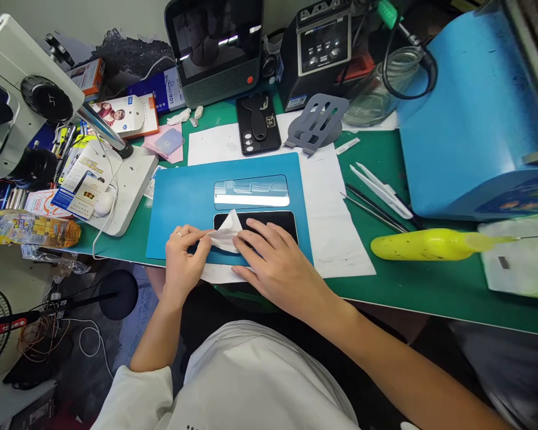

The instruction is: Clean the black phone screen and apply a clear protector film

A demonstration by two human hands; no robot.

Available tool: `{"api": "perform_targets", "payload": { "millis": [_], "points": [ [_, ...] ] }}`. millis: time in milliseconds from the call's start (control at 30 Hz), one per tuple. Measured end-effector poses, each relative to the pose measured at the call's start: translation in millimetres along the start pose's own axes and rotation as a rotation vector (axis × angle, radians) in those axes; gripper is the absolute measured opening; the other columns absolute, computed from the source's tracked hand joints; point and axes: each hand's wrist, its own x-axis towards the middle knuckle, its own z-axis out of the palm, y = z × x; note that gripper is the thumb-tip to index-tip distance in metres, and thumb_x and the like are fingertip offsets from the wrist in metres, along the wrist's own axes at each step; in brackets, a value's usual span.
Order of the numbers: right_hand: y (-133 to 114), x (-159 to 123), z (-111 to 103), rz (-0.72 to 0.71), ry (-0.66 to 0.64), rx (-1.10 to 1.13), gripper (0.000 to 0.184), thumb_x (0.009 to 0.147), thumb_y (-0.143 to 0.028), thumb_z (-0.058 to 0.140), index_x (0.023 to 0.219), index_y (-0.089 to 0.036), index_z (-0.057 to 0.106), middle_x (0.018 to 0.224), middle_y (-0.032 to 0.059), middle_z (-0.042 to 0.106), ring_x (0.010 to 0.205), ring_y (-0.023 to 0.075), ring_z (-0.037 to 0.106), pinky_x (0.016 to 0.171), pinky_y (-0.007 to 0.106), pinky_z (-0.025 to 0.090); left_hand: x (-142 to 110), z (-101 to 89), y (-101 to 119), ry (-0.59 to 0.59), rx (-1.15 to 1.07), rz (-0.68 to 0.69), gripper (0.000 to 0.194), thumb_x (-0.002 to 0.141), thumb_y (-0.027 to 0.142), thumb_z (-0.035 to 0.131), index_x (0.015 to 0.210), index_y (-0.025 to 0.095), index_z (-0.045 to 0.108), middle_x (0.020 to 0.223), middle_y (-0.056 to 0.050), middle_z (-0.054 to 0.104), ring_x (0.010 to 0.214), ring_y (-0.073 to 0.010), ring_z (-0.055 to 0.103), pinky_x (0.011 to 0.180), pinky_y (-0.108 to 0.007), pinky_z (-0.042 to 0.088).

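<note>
While our left hand (pixel 183 254) is pinching a white tissue (pixel 226 237), our right hand (pixel 280 263) is touching its other side, but we cannot tell if it is gripping; beneath, the black-screened phone (pixel 280 217) is lying on the blue mat (pixel 179 197).

The shirt (pixel 260 376) is off-white, at bottom centre of the frame, with a dark marking (pixel 199 427) at the lower edge. The left sleeve (pixel 138 391) is short. The left hand (pixel 183 260) bears one thin ring (pixel 179 234). Black clothing (pixel 204 313) covers the lap.
</note>
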Motion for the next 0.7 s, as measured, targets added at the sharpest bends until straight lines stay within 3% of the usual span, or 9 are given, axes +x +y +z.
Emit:
{"api": "perform_targets", "payload": {
  "millis": [133,300,500,600,700],
  "points": [
    [1,3,1,-0.035,0.001,0.044,0.030,0.104,-0.027,0.058,0.126,-0.013,0.072,0.142,0.0155,0.070,0.140,0.0357,0.059,0.112,0.054,0.049,-2,-3.8,-2,0.003,0.023,-0.037,0.026,0.097,0.025,0.059,0.099,0.027,0.084,0.081,-0.001,0.071,0.079,-0.0195,0.061,0.082,-0.038,0.050],
    [4,11,4,-0.042,-0.009,0.044,0.030,0.106,-0.033,0.056,0.123,-0.016,0.072,0.129,0.0150,0.076,0.131,0.0320,0.064,0.110,0.050,0.047,-3,-6.8,-5,0.014,0.060,-0.045,0.026,0.096,0.024,0.059,0.091,0.028,0.084,0.079,-0.001,0.072,0.077,-0.0198,0.060,0.077,-0.038,0.048],
    [1,21,5,-0.038,-0.050,-0.032,0.040,0.105,-0.042,0.055,0.127,-0.012,0.071,0.133,0.0170,0.073,0.115,0.0319,0.065,0.086,0.044,0.050,-1,-8.0,-6,0.028,0.103,-0.027,0.022,0.097,0.026,0.061,0.091,0.025,0.082,0.073,0.000,0.070,0.072,-0.0175,0.059,0.078,-0.036,0.048],
    [1,23,4,-0.050,-0.061,-0.020,0.040,0.107,-0.040,0.052,0.130,-0.012,0.069,0.145,0.0159,0.068,0.114,0.0303,0.064,0.084,0.044,0.048,-6,-10.0,-3,0.141,0.150,0.090,0.018,0.098,0.026,0.063,0.103,0.024,0.080,0.078,0.000,0.071,0.073,-0.0171,0.059,0.076,-0.035,0.049],
    [1,25,5,-0.044,-0.068,-0.030,0.042,0.107,-0.042,0.051,0.132,-0.012,0.068,0.147,0.0176,0.066,0.121,0.0321,0.062,0.088,0.045,0.047,-14,-12.0,2,0.203,0.197,0.372,0.019,0.098,0.021,0.062,0.112,0.024,0.076,0.091,-0.003,0.074,0.082,-0.0183,0.066,0.079,-0.034,0.052]
  ]
}}
